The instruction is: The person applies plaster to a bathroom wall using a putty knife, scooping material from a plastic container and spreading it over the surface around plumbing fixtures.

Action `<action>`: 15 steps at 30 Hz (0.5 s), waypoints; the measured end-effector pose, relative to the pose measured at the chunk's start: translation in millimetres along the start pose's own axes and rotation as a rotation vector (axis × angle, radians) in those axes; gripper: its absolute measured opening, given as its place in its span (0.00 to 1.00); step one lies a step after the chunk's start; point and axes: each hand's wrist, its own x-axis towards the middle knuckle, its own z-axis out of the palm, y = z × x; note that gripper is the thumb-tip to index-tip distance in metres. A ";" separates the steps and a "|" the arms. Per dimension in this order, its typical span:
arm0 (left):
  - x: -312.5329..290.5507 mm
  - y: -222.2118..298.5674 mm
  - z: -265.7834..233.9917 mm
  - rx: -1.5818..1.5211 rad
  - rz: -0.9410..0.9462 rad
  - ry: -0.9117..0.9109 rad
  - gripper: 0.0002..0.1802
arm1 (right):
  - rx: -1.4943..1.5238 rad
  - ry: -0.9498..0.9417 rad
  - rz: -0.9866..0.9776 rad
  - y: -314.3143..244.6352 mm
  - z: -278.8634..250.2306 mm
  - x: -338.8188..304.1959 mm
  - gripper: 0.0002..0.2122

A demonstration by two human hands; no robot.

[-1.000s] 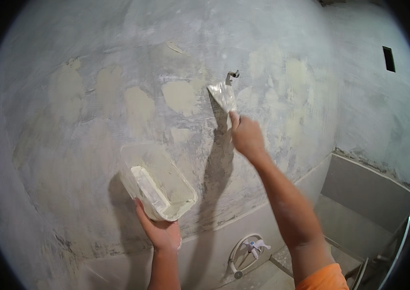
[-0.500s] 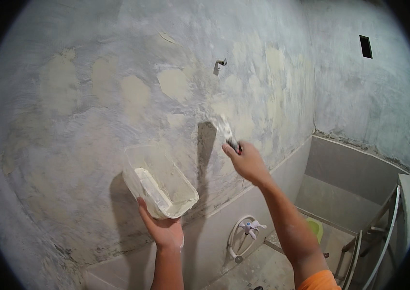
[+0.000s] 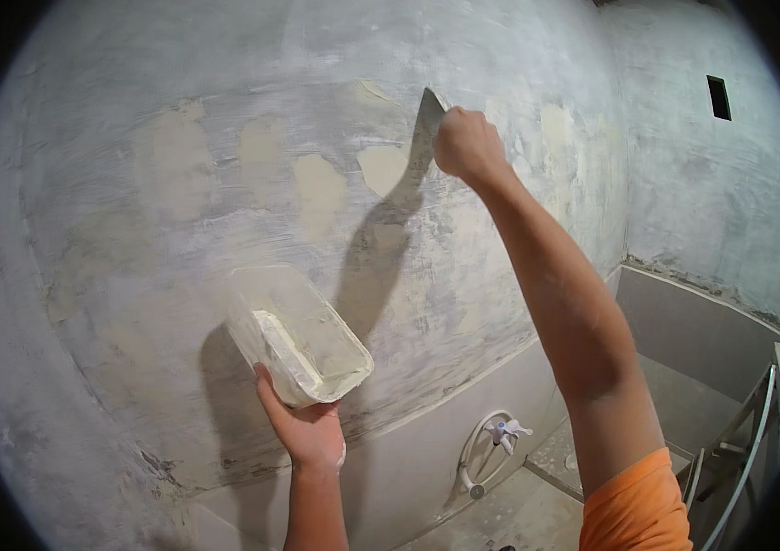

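Note:
My left hand [image 3: 305, 424] grips a clear rectangular plastic tub [image 3: 257, 286] from underneath, tilted, with its mouth turned up and to the right. Cream-coloured putty [image 3: 287, 349] coats the inside of the tub. High on the grey plastered wall [image 3: 124, 285], my right hand [image 3: 469, 145] is closed around a putty knife, its handle hidden in the fist. The metal blade of the putty knife [image 3: 433, 103] shows at the upper left of the fist, at or close to the wall. Pale putty patches [image 3: 319, 193] mark the wall left of that hand.
Low on the wall hangs a white tap with a looped hose [image 3: 500, 430]. A tiled band [image 3: 427, 441] runs along the wall's foot. At the lower right stands a metal-railed ladder-like frame [image 3: 739, 450]. The right-hand wall has a dark rectangular opening [image 3: 719, 97].
My right hand has swept the putty knife upward along the wall, the arm now stretched out. The tub in my left hand has barely moved. The view has shifted slightly left.

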 end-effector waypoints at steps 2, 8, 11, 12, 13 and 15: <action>0.3 19.6 -6.6 -0.002 -0.003 -0.011 0.41 | -0.006 -0.061 -0.024 -32.1 -14.8 8.8 0.10; -3.3 50.6 -48.6 -0.020 0.022 0.110 0.41 | -0.124 -0.256 -0.081 -131.7 -2.6 -26.7 0.08; 2.1 52.6 -74.4 -0.051 0.032 0.042 0.41 | -0.146 -0.210 -0.348 -137.3 2.1 -72.0 0.05; 1.9 49.0 -76.4 -0.064 0.015 0.033 0.41 | -0.163 -0.209 -0.343 -133.5 -3.4 -86.2 0.05; 2.1 47.2 -78.8 -0.070 0.006 0.029 0.41 | -0.135 -0.171 -0.348 -131.6 -5.7 -98.0 0.05; 0.9 42.0 -77.3 -0.070 -0.020 0.017 0.41 | -0.090 -0.132 -0.285 -121.5 -6.9 -109.8 0.05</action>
